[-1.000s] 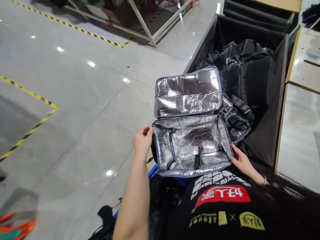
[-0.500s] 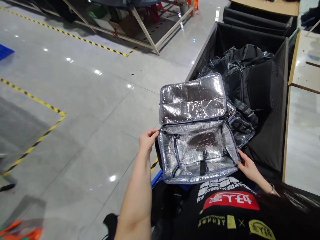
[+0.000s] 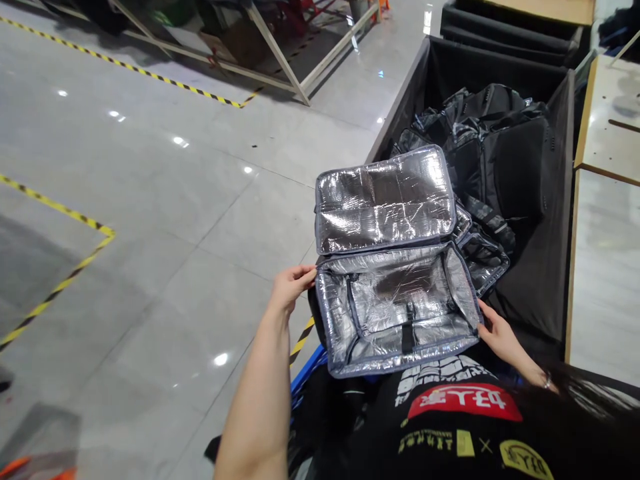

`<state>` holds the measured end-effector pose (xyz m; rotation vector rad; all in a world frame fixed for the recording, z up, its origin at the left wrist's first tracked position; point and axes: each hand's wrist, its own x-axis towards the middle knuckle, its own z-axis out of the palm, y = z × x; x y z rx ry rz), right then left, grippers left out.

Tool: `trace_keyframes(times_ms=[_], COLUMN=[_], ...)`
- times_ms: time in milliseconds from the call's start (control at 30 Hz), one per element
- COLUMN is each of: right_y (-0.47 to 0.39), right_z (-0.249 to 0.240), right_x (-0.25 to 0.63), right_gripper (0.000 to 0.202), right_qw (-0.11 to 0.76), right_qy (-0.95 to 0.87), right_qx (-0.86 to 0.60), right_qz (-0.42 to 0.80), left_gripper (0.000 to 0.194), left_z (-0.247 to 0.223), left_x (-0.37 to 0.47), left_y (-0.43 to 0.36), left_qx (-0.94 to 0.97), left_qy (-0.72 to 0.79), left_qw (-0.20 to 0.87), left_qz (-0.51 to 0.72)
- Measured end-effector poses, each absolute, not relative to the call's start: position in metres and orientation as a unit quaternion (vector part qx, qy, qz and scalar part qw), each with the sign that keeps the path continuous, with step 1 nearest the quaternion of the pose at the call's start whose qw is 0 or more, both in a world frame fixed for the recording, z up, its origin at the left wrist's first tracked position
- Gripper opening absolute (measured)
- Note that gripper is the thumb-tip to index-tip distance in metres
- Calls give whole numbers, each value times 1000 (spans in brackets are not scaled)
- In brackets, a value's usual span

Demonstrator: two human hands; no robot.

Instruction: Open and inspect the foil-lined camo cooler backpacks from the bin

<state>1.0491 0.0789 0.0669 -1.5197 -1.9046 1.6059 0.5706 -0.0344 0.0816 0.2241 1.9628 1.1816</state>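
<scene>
Shiny gray floor (image 3: 165,220) with thin lines and small bright spots of light (image 3: 221,359). Yellow and black tape (image 3: 106,230) on it. Up top, a pale frame (image 3: 280,55) with slanted legs. On the right, white boards (image 3: 605,267) with tan edges.

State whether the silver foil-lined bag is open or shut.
Open: the silver foil-lined bag has its rectangular foil lid folded back, exposing the interior.

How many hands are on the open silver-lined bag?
2: the left hand at the left end of the silver-lined bag, close to where the lid joins, and the right hand at the opposite end, near the front corner.
</scene>
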Motion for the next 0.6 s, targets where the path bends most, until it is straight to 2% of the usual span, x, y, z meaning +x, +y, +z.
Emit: trace_keyframes(times_ms=[300, 600], right_y=[78, 81], right_z=[65, 63], right_x=[1045, 1047], right_gripper=[63, 62], right_qw=[124, 118], right_qy=[-633, -634], right_qx=[-526, -521], right_qz=[555, 559], left_gripper=[50, 43], left_z=[84, 83], left_x=[569, 592], left_y=[-33, -40], left_qx=[81, 118], left_qy=[773, 812], left_qw=[427, 316], left_qz=[463, 476])
